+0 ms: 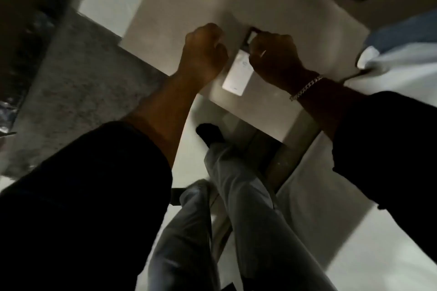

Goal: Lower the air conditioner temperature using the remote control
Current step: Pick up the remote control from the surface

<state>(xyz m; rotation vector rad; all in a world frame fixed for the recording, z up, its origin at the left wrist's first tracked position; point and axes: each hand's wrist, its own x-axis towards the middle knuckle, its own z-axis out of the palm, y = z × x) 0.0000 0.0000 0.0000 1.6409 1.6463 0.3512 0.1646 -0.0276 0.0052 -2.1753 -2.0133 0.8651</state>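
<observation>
1. remote control (236, 73): white, flat on the pale table (179, 7) near its front edge, between both hands.
2. left hand (203, 54): loosely curled fist, holding nothing, just beside the remote.
3. right hand (274, 54): fingers curled over the remote's far end; grip cannot be told.

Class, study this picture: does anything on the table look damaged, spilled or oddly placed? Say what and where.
Nothing stands out. The white remote lies flat on the pale table, near its front edge, with no visible damage or spill. The right hand covers its far end; the left hand is curled beside it. The picture is dim and blurred, so fine damage cannot be ruled out.
</observation>
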